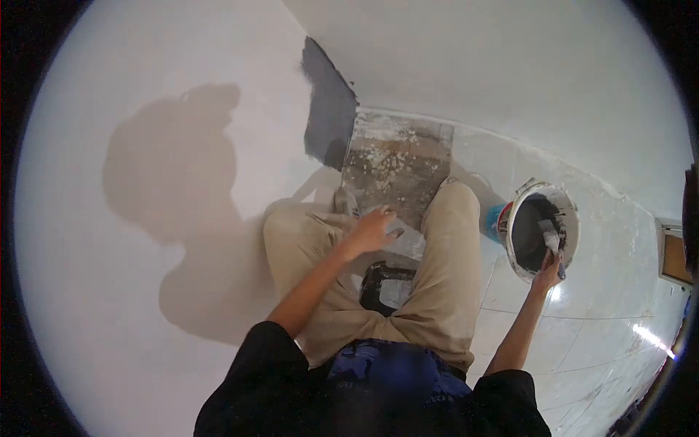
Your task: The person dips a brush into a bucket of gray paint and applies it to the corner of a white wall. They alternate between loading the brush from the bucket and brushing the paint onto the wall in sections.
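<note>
Over the white bucket [575,218] on the right, my right hand [550,271] grips a brush-like tool [550,234] whose pale head is inside the bucket. Dark grey paste [528,231] lines the bucket. My left hand [373,231] hovers between my knees, fingers apart and slightly curled, with nothing visible in it. Below that hand is a black-framed stool or step [375,288] between my thighs. A dark grey coated patch [329,109] covers the lower wall near the corner.
A stained, speckled floor section [397,164] lies ahead between two walls. A blue and red container [496,221] stands beside the bucket's left side. Pale floor tiles [582,291] extend right. A brown-panelled opening [676,255] is at the far right.
</note>
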`<action>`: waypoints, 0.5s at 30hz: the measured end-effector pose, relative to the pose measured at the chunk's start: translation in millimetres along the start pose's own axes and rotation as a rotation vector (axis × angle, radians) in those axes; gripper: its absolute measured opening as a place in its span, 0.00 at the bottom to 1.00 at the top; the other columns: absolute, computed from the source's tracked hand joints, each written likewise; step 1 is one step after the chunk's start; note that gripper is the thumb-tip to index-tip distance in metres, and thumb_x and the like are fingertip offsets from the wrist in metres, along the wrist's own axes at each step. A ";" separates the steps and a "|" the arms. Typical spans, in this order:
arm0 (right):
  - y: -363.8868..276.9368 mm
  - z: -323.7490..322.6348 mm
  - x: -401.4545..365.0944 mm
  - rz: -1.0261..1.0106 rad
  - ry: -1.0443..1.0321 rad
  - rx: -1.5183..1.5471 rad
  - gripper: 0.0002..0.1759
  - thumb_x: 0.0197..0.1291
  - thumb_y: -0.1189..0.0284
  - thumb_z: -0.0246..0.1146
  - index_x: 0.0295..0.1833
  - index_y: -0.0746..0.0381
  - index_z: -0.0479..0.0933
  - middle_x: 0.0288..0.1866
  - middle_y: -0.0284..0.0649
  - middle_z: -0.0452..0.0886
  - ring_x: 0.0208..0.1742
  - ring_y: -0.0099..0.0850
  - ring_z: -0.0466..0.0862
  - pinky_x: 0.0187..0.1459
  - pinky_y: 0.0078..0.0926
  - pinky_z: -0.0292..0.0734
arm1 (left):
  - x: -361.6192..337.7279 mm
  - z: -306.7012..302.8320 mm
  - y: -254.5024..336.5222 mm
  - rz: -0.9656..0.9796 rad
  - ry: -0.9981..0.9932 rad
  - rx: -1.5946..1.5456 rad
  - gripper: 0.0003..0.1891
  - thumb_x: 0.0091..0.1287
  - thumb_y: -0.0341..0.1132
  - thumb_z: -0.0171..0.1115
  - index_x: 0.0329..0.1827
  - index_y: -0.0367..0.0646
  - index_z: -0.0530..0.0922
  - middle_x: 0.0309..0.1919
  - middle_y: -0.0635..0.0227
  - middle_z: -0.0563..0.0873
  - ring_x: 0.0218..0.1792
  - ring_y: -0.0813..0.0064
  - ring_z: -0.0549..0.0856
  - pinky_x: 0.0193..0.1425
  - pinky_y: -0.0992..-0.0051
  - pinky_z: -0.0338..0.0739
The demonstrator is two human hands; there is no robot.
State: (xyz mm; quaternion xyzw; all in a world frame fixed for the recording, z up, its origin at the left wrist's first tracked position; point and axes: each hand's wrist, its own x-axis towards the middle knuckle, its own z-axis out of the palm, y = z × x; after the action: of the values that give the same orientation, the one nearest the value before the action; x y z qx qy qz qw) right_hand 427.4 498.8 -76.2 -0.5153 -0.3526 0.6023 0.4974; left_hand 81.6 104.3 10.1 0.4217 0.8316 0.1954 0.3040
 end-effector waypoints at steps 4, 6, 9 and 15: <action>3.2 4.2 -0.2 -0.026 0.049 -0.149 0.20 0.63 0.71 0.65 0.54 0.77 0.73 0.51 0.49 0.80 0.50 0.36 0.83 0.53 0.28 0.84 | 12.8 -15.4 -13.8 -0.111 -0.360 0.216 0.29 0.69 0.49 0.57 0.66 0.40 0.69 0.58 0.51 0.76 0.57 0.49 0.77 0.63 0.56 0.71; 0.3 7.1 -4.0 0.033 0.141 -0.125 0.19 0.63 0.72 0.64 0.52 0.77 0.74 0.51 0.49 0.80 0.50 0.36 0.83 0.53 0.28 0.85 | 20.8 -2.9 -38.2 -0.090 -0.355 0.214 0.30 0.69 0.52 0.56 0.67 0.41 0.68 0.59 0.50 0.76 0.58 0.48 0.77 0.63 0.56 0.71; 2.6 0.3 -3.9 0.081 0.207 0.012 0.18 0.64 0.73 0.62 0.51 0.77 0.74 0.51 0.50 0.79 0.51 0.38 0.83 0.53 0.28 0.84 | 27.3 52.3 -98.6 -0.074 -0.302 0.162 0.32 0.69 0.55 0.54 0.69 0.42 0.67 0.61 0.50 0.75 0.59 0.48 0.76 0.65 0.56 0.70; 6.9 -24.3 -4.0 0.040 0.124 0.083 0.17 0.67 0.76 0.56 0.55 0.79 0.69 0.53 0.55 0.77 0.55 0.42 0.81 0.58 0.30 0.83 | 51.5 49.4 -91.1 -0.160 -0.450 0.097 0.33 0.67 0.57 0.54 0.69 0.43 0.68 0.66 0.44 0.70 0.67 0.48 0.69 0.69 0.59 0.65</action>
State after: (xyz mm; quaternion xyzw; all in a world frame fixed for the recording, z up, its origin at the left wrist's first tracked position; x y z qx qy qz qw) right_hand 449.2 491.1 -86.9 -0.5377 -0.2855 0.5930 0.5269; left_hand 37.9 98.2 -97.0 0.4015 0.7821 0.0317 0.4754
